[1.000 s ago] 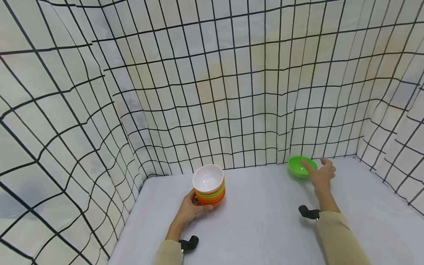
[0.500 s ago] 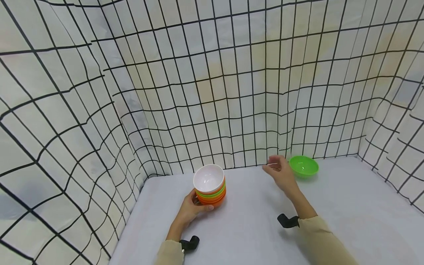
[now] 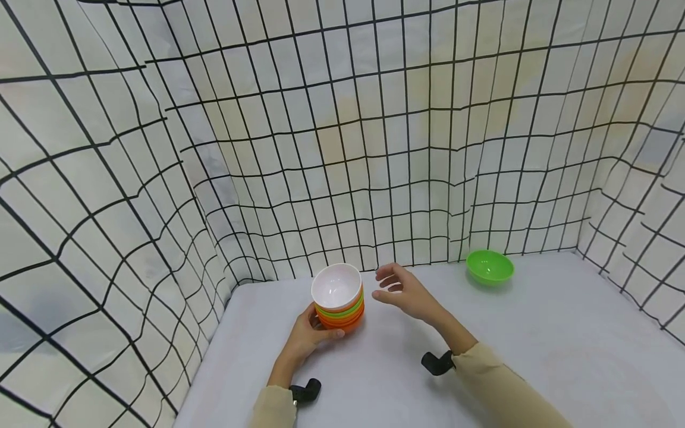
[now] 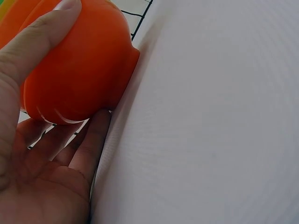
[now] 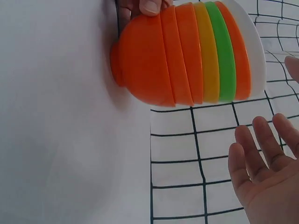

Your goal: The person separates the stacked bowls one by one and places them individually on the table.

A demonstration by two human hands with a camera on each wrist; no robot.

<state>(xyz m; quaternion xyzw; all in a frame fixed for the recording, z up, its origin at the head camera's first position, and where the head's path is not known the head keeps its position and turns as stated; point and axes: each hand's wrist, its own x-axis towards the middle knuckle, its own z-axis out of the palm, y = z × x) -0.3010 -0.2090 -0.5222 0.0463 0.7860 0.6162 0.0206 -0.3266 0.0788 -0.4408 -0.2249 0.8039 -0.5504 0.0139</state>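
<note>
- Seven nested bowls (image 5: pixel 187 56) stand on the matte white surface (image 3: pixel 396 368); we see the left hand (image 3: pixel 306 339) grasping their lower part, thumb and fingers curled round.
- Just beside them, the right hand (image 3: pixel 409 294) holds nothing, its fingers loosely bent; we judge a sideways knock could topple the tall column on its narrow foot.
- Should that low grasp slacken, we think the slick upper bowls might tilt.
- We note glossy, plastic-looking, rounded walls below a white top bowl (image 3: pixel 337 288).
- We find a green bowl (image 3: pixel 489 267) well apart, near the black-gridded wall (image 3: pixel 374 148).
</note>
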